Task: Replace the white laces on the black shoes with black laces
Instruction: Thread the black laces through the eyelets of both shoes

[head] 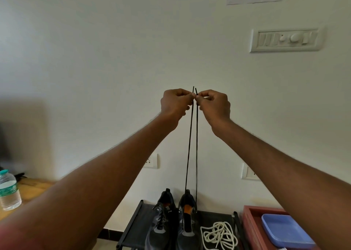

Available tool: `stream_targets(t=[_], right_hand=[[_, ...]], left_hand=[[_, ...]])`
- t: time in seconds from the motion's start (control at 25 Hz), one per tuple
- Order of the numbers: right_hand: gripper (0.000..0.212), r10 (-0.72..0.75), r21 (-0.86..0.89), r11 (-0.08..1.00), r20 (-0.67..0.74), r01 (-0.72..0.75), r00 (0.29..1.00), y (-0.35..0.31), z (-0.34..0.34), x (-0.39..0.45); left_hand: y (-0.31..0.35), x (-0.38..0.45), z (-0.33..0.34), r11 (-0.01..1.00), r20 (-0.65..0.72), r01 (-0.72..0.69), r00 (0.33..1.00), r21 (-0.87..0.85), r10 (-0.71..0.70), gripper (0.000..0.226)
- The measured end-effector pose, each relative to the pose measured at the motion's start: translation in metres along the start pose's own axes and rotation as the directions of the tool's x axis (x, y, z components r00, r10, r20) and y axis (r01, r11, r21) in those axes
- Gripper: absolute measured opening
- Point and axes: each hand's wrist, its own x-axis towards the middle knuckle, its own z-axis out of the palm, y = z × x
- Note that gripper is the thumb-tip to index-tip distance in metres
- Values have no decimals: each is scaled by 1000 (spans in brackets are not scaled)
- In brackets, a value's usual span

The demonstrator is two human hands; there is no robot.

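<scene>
Both arms reach up and forward; the left hand [175, 102] and the right hand [214, 104] each pinch one end of a black lace [190, 145], fingertips nearly touching. The two strands run down taut to the right shoe [187, 228]. Beside it stands the left shoe [161, 225], already laced black; white laces [218, 234] lie heaped on the black rack [133, 228]

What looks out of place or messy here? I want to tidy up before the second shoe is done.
Only the white laces: they lie in a loose tangle on the black rack, right of the shoes. The black lace is simply held taut by the left hand and right hand. Nothing looks spilled or damaged.
</scene>
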Motion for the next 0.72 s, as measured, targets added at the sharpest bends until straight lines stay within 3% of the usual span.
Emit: stream_targets(t=[0.28, 0.72], right_hand=[[10, 213, 264, 936, 101, -233, 972, -6, -3, 4], [8, 264, 274, 915, 147, -296, 953, -15, -9, 17]], left_hand=[[10, 0, -5, 999, 13, 34, 999, -17, -34, 6], [20, 11, -1, 992, 40, 123, 992, -25, -122, 6]])
